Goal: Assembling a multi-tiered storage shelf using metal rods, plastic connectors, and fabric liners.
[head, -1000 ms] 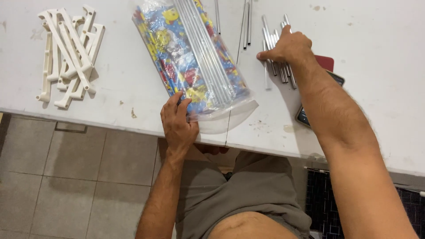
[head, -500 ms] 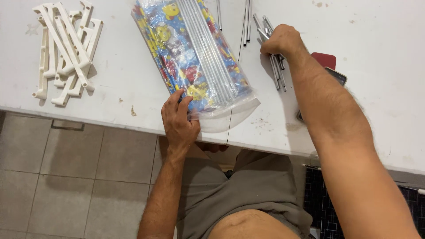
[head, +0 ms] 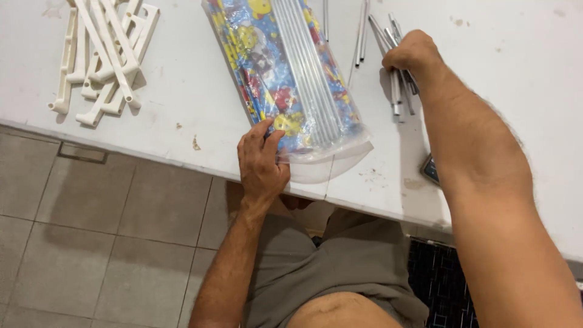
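While the left hand (head: 261, 167) lies flat on the near open end of the clear plastic bag (head: 285, 73), fingers together and pressing it to the white table (head: 182, 91), the right hand (head: 413, 53) is closed around a bundle of grey metal rods (head: 398, 91) just right of the bag. Bag: long, holding colourful printed fabric and several rods, lying diagonally at the table edge. White plastic brackets (head: 100, 54) lie far left.

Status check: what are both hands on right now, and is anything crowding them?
Left hand pinning open end of colourful clear plastic bag holding metal rods. Right hand closed on loose grey metal rods. White plastic brackets piled far left, apart.
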